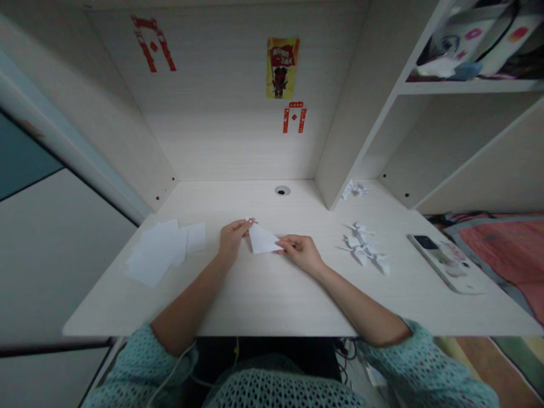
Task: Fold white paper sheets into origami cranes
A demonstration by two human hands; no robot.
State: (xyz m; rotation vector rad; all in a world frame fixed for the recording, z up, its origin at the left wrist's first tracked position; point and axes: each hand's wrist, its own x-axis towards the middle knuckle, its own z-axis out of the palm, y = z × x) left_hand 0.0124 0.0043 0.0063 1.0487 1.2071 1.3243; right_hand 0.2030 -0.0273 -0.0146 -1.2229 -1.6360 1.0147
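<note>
Above the middle of the desk, a folded piece of white paper (pixel 263 239) is held between my two hands, its shape roughly a triangle. My left hand (pixel 232 241) pinches the paper's upper left corner, with thumb and fingertips closed on it. At the right corner, my right hand (pixel 301 252) grips the same paper between thumb and fingers. Several folded white paper cranes (pixel 361 245) lie in a cluster to the right of my right hand. Left of my left hand, loose white paper sheets (pixel 155 252) overlap, with a smaller square sheet (pixel 196 237) at their right edge.
A phone (pixel 444 263) lies face down at the desk's right. More folded paper (pixel 356 189) sits at the back by the upright divider (pixel 361 102). A round cable hole (pixel 283 191) is near the back panel. The desk's front edge (pixel 276 335) runs before my body.
</note>
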